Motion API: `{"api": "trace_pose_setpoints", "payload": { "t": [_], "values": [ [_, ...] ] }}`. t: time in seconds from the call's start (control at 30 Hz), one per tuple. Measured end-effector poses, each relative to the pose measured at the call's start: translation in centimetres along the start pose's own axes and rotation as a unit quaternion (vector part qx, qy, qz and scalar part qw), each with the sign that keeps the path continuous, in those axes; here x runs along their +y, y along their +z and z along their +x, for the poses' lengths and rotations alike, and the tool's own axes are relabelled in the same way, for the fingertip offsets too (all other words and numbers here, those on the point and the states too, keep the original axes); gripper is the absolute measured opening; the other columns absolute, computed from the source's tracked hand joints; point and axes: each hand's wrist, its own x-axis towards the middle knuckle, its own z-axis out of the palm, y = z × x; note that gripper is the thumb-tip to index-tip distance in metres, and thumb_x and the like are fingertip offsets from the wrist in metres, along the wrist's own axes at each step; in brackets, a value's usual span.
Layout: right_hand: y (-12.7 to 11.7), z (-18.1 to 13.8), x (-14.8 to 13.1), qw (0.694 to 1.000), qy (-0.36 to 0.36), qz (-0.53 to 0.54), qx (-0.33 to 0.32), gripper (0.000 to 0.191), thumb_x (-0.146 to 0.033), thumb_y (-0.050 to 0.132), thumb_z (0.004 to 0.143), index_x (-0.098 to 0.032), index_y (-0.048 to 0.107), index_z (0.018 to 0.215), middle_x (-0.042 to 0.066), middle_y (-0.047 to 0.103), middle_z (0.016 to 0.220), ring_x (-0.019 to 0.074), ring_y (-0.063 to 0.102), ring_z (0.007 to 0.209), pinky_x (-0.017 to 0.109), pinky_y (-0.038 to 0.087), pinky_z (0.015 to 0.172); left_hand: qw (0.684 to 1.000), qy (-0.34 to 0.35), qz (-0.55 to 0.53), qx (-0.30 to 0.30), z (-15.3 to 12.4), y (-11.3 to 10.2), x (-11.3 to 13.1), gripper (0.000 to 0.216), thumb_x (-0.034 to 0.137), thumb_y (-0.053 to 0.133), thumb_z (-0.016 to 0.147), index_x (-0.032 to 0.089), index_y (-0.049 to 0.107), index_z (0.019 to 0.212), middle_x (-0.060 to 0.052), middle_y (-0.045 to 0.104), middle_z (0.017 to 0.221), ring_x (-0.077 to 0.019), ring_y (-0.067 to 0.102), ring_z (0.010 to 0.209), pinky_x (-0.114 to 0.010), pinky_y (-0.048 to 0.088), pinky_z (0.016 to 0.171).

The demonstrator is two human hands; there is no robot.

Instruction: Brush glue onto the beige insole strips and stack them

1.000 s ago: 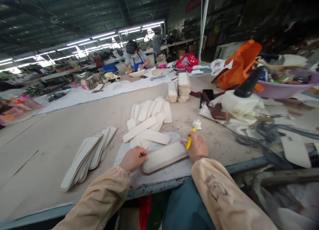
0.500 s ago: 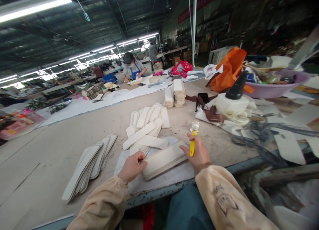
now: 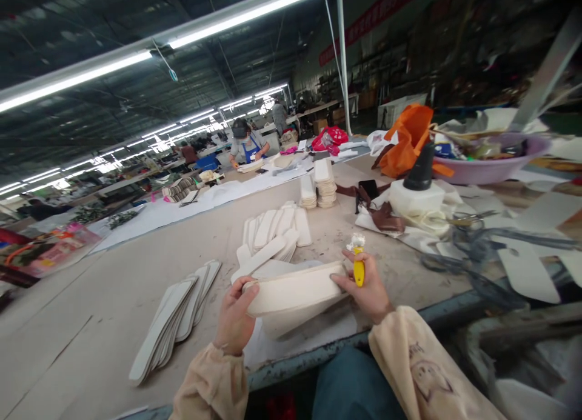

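Both my hands hold a stack of long cream strips (image 3: pixel 293 296) lifted a little above the table's near edge. My left hand (image 3: pixel 235 316) grips the stack's left end with the thumb on top. My right hand (image 3: pixel 367 286) pinches its right end and also clasps a small yellow-handled brush (image 3: pixel 358 268) with white bristles pointing up. A white sheet (image 3: pixel 300 341) lies under the lifted stack. More cream strips (image 3: pixel 273 232) lie fanned just beyond it.
A fanned row of strips (image 3: pixel 175 317) lies to the left. Two neat piles (image 3: pixel 318 186) stand farther back. A white glue bottle with a black nozzle (image 3: pixel 418 186), scissors (image 3: pixel 473 217), a purple basin (image 3: pixel 491 165) and an orange bag (image 3: pixel 409 135) crowd the right. Another person (image 3: pixel 245 144) works at the far end.
The stack lay flat on the white sheet before; both hands have lifted it off the table and tilted it. The head has tipped upward.
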Motion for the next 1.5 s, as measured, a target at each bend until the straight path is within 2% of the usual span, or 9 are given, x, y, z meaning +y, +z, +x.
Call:
{"api": "trace_pose_setpoints", "payload": {
  "t": [0.17,0.3,0.53,0.67,0.87,1.03,1.23,1.37,1.5],
  "values": [
    [0.5,0.0,-1.6,0.986,0.017,0.163,0.003,0.06,-0.037,0.087,0.059,-0.026,0.036,0.09,0.0,0.068,0.094,0.0159,0.063,0.074,0.029,0.049,0.066,0.992,-0.035,-0.099,0.07,-2.4,0.0,-2.5,0.033,0.028,0.084,0.062,0.018,0.061,0.083,0.001,0.068,0.08,-0.0132,0.063,0.069,-0.024,0.05,0.065],
    [0.0,0.0,-2.3,0.988,-0.005,0.142,0.068,0.057,-0.039,0.087,0.059,-0.026,0.039,0.086,-0.009,0.054,0.065,0.0104,0.05,0.055,0.022,0.04,0.052,0.984,-0.124,-0.104,0.072,-5.6,0.1,-5.3,0.033,0.028,0.086,0.061,0.018,0.065,0.085,-0.002,0.071,0.083,-0.0166,0.066,0.075,-0.027,0.052,0.07],
    [-1.3,0.2,-2.8,0.994,-0.006,0.071,0.085,0.055,-0.042,0.086,0.059,-0.025,0.042,0.086,-0.008,0.052,0.066,0.0107,0.047,0.054,0.024,0.04,0.052,0.977,-0.206,-0.045,-0.019,-9.7,0.6,-8.0,0.044,0.033,0.091,0.053,0.013,0.076,0.09,-0.01,0.073,0.08,-0.02,0.066,0.069,-0.029,0.049,0.064],
    [-1.7,0.4,-2.9,0.996,-0.008,0.042,0.084,0.053,-0.045,0.085,0.06,-0.026,0.043,0.086,-0.008,0.051,0.064,0.0112,0.046,0.054,0.024,0.039,0.052,0.972,-0.223,-0.026,-0.065,-10.2,0.8,-8.4,0.043,0.037,0.089,0.056,0.013,0.077,0.089,-0.01,0.072,0.073,-0.0164,0.061,0.061,-0.027,0.046,0.059],
    [-2.0,0.6,-2.8,0.996,-0.022,0.034,0.084,0.052,-0.046,0.085,0.06,-0.026,0.045,0.087,-0.008,0.052,0.064,0.0126,0.048,0.056,0.026,0.039,0.055,0.973,-0.216,-0.022,-0.073,-10.2,0.6,-9.4,0.042,0.038,0.088,0.056,0.013,0.077,0.088,-0.009,0.072,0.073,-0.017,0.061,0.062,-0.027,0.045,0.061],
    [-1.7,0.3,-3.2,0.996,-0.011,0.052,0.076,0.049,-0.042,0.084,0.063,-0.025,0.045,0.087,-0.008,0.052,0.063,0.0116,0.047,0.057,0.025,0.038,0.055,0.957,-0.261,-0.069,-0.101,-11.0,1.8,-7.8,0.037,0.034,0.083,0.063,0.012,0.076,0.093,-0.009,0.072,0.076,-0.0182,0.063,0.066,-0.026,0.045,0.061],
    [-1.2,0.3,-3.2,0.995,-0.018,0.049,0.08,0.047,-0.037,0.085,0.061,-0.025,0.047,0.085,-0.009,0.05,0.064,0.0096,0.043,0.055,0.024,0.034,0.054,0.915,-0.36,-0.11,-0.145,-11.9,3.8,-6.2,0.048,0.049,0.072,0.076,0.01,0.073,0.104,-0.013,0.073,0.089,-0.0224,0.066,0.075,-0.033,0.052,0.07],
    [-1.1,0.4,-2.7,0.996,-0.024,0.053,0.072,0.045,-0.036,0.083,0.064,-0.024,0.046,0.085,-0.01,0.047,0.06,0.0091,0.041,0.053,0.023,0.032,0.052,0.925,-0.339,-0.057,-0.162,-12.3,3.9,-6.9,0.045,0.038,0.082,0.066,0.009,0.074,0.1,-0.012,0.073,0.08,-0.0183,0.064,0.065,-0.029,0.049,0.064],
    [-0.9,0.3,-2.6,0.996,-0.02,0.045,0.068,0.04,-0.037,0.08,0.068,-0.024,0.045,0.084,-0.01,0.046,0.058,0.0091,0.04,0.052,0.024,0.032,0.051,0.937,-0.31,-0.025,-0.16,-12.4,3.9,-7.6,0.044,0.04,0.084,0.063,0.009,0.076,0.093,-0.01,0.072,0.075,-0.0153,0.061,0.063,-0.025,0.046,0.062]
  ]
}}
